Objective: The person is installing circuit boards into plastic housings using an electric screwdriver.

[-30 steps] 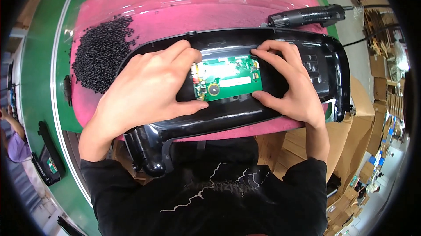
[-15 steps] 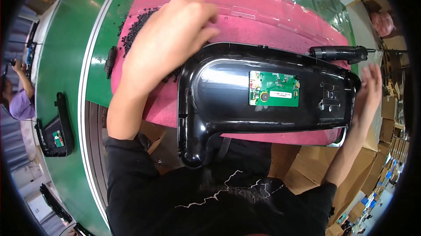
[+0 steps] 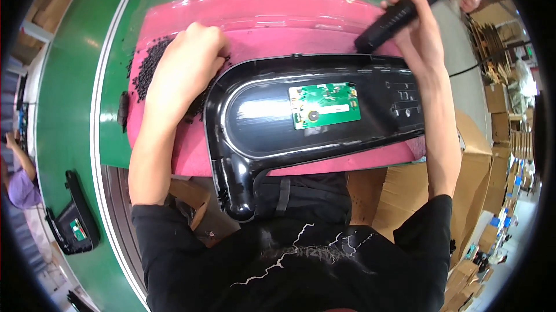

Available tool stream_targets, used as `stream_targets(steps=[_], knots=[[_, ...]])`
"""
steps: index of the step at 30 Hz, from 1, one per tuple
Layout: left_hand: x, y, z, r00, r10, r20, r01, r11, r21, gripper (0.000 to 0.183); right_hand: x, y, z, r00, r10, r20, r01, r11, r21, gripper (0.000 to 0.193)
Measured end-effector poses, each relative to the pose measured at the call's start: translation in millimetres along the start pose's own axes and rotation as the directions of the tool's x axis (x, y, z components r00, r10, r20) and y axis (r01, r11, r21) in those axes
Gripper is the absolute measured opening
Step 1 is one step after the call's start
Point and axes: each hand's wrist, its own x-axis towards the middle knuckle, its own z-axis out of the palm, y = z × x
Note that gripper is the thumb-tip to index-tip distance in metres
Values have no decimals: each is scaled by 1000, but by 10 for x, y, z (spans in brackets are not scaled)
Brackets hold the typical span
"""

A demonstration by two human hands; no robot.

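Both your hands work toward the far side of the pink mat. Your right hand grips the black power tool by the far right corner; your left hand curls by the pile of small black pieces near the left edge, its fingertips hidden, so whether it pinches any can't be told. Between them, the black housing overhangs the near edge, cradling the green circuit board. Best keep the tool's lower end off the board, its cord slack, and loose pieces out of the housing.
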Motion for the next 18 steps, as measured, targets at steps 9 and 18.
stream_targets(steps=[9, 18], knots=[[90, 365, -66, 977, 58, -207, -182, 735, -653, 16, -461, -70, 478, 982, -31, 187, -73, 850, 522, 29], [83, 611, 24, 983, 47, 177, 167, 170, -971, 13, -710, -11, 612, 892, -222, 393, -87, 770, 632, 33]])
